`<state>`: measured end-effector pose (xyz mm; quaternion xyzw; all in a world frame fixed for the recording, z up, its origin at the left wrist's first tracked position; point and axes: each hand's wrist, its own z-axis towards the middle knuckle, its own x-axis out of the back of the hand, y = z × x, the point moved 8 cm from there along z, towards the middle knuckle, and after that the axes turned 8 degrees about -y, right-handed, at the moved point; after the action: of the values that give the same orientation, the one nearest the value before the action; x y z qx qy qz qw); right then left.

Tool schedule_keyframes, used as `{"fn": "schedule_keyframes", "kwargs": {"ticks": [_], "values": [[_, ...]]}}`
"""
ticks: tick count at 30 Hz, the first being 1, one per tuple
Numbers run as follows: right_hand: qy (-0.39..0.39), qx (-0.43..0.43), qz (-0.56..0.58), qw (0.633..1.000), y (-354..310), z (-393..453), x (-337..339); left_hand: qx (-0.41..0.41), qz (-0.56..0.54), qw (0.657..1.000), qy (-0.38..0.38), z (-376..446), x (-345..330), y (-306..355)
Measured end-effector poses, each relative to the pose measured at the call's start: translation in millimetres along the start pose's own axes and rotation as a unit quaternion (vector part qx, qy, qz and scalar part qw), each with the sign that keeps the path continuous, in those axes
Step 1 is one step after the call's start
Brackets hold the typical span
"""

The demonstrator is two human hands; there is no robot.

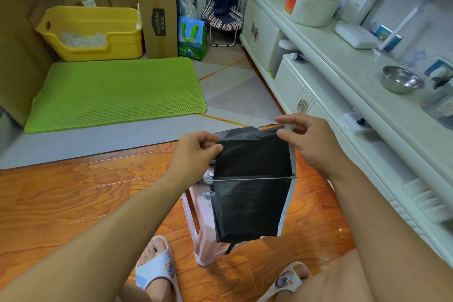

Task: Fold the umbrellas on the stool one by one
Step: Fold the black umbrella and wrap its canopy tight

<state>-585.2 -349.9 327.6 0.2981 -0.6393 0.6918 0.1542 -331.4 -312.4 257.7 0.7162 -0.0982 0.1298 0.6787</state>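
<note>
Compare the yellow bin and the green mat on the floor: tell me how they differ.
The yellow bin is a deep walled tub with a cut-down front and white material inside; the green mat lies flat, with nothing on it. The bin's plastic looks smooth, while the mat has a perforated honeycomb texture. The bin stands against the cardboard boxes; the mat lies in front of it. Both are brightly coloured and roughly rectangular.

open wood floor [73, 198] left of the stool [203, 223]; white cabinet [318, 110] close on the right
</note>
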Motion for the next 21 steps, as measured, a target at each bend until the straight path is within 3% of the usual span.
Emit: {"fn": "schedule_keyframes", "kwargs": {"ticks": [4,10,15,21], "values": [[-0.01,0.026,-0.111,0.993,-5.5,3.9,-0.9,-0.013,0.039,0.999,-0.015,2.4,-1.9,-0.3],[-0.154,0.069,-0.221,0.961,-6.8,16.5,-23.6,-0.032,0.058,0.997,-0.046,2.9,-6.3,-1.5],[-0.115,0.108,-0.215,0.964,-7.6,12.3,-16.6,-0.041,0.001,0.992,-0.12,2.1,-16.0,-6.9],[-0.088,0.112,-0.185,0.972,-3.9,-11.7,-8.4,-0.054,0.181,0.973,-0.13,7.7,-21.7,-15.1]]}}
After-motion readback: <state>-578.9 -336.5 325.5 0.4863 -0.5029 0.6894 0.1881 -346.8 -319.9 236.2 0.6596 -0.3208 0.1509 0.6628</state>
